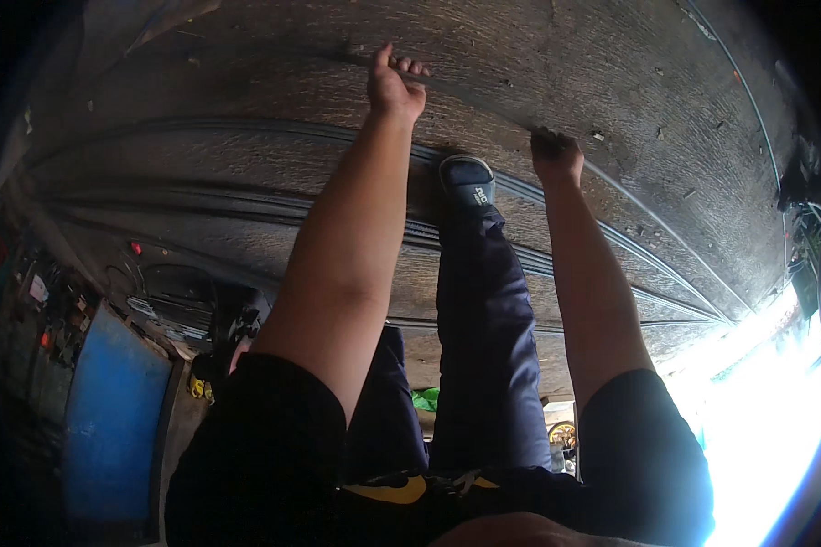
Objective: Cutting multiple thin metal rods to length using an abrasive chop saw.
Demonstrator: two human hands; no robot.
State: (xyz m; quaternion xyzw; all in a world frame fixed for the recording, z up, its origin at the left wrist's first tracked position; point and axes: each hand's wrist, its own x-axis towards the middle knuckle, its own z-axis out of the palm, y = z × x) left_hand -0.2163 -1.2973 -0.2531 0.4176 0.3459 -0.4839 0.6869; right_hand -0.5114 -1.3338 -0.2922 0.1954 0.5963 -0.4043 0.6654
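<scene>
A long thin metal rod (480, 103) runs across the far part of the floor, sloping down to the right. My left hand (398, 87) is closed around it, with one finger or the thumb sticking up. Farther right along the same rod, my right hand (557, 157) is closed too; its fingers look dark and in shadow. Both arms are stretched out. Between them my foot in a dark slide sandal (468, 182) stands close to several long rods (246, 190) that lie side by side on the floor. The rod's left end is lost in shadow.
The brown floor (629, 100) is rough and strewn with small scraps. A thin cable (748, 87) curves along the right. Bright light pours through an opening (766, 401) at lower right. On the left are a blue panel (114, 410) and dark clutter (50, 305).
</scene>
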